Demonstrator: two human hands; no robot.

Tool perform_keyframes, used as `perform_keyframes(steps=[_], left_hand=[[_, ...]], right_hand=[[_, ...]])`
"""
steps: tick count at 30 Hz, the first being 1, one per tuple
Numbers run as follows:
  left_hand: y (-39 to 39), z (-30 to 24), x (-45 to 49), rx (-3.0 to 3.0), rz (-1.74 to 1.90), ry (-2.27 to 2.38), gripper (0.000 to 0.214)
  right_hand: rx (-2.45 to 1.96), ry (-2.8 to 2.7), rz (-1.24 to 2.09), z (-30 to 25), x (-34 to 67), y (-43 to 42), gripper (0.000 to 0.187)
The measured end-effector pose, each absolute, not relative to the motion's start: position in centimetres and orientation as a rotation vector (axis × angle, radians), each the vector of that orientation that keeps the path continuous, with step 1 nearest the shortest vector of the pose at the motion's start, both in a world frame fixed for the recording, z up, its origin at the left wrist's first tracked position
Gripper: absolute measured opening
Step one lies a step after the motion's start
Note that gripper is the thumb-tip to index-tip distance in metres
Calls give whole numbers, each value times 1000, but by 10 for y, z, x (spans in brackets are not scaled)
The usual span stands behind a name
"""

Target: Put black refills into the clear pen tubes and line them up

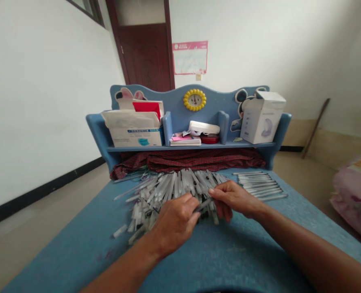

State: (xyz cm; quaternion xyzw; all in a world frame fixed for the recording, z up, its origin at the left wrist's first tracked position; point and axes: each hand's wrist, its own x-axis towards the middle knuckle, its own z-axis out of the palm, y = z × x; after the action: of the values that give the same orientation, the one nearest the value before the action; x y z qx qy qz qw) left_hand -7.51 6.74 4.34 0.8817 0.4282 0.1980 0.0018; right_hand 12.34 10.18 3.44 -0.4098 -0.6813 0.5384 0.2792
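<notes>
A translucent pen (203,204) with a dark, greyish look spans the gap between my two hands, low over the table. Its left end is in the curled fingers of my left hand (178,217). My right hand (231,198) pinches the other end between thumb and forefinger, with the remaining fingers hanging down. Just beyond both hands spreads a heap of clear plastic pen parts (168,187), barrels and caps mixed, partly hidden by my left hand. To the right of my right hand, several pens (259,184) lie side by side in a row.
The blue table (85,244) carries a raised shelf (180,149) at its back. On it stand a mask box (138,137), a white carton (261,120) and a red case (209,139). Checked cloth (183,160) lies bunched beneath. One loose cap (120,231) sits left of the heap.
</notes>
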Motion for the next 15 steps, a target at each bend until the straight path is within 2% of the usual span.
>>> perform_keyframes(steps=[4,9,13,15], left_hand=[[72,50,-74,2350,871,1372,6],[76,54,-73,1706,976,1234,16],[75,58,-72,1454,1064,1214,17],[76,60,-73,1407,1095,1203,16]], right_hand=[[-936,-1769,1517,31,121,102,46],[-952,-1894,1478,29,115,95,33],[-1073,-2078,1182,30,118,94,13],[-1137,-2170,967,31,121,95,10]])
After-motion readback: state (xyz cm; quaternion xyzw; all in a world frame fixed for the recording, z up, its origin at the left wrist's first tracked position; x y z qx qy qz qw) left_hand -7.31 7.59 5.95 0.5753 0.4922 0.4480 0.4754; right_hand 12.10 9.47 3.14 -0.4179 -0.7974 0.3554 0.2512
